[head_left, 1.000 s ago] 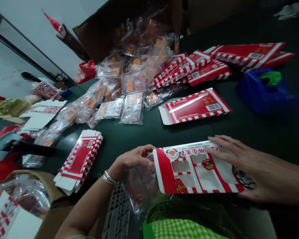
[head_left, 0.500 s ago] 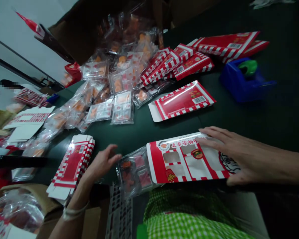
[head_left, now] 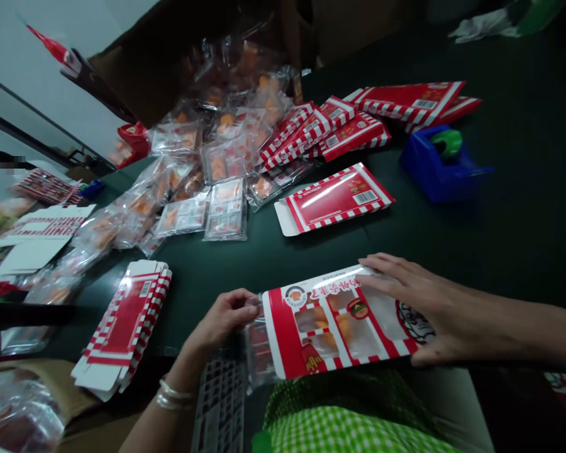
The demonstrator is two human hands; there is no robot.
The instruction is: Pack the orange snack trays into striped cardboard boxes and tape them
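A red and white windowed box point(head_left: 287, 333) lies near the table's front edge, its open end facing left. My right hand point(head_left: 405, 308) grips the right part of this box, thumb on the near edge and fingers over the far edge. Sticking out of the open end is a clear plastic packet point(head_left: 258, 352) with small coloured pieces, partly inside the box. My left hand point(head_left: 231, 314) is closed at the far corner of that packet, thumb and fingers pinching its edge. Orange pieces show through the box windows.
A stack of flat red boxes point(head_left: 125, 321) lies at left. Behind is a heap of clear packets point(head_left: 179, 189). Several red boxes point(head_left: 330, 126) lie beyond, with a single red box point(head_left: 339, 195) nearer. A blue tape dispenser point(head_left: 441, 167) stands at right. A carton point(head_left: 70, 390) is at lower left.
My left hand has moved right and taken hold of the packet. More of the packet is inside the box, and orange pieces now show in its windows.
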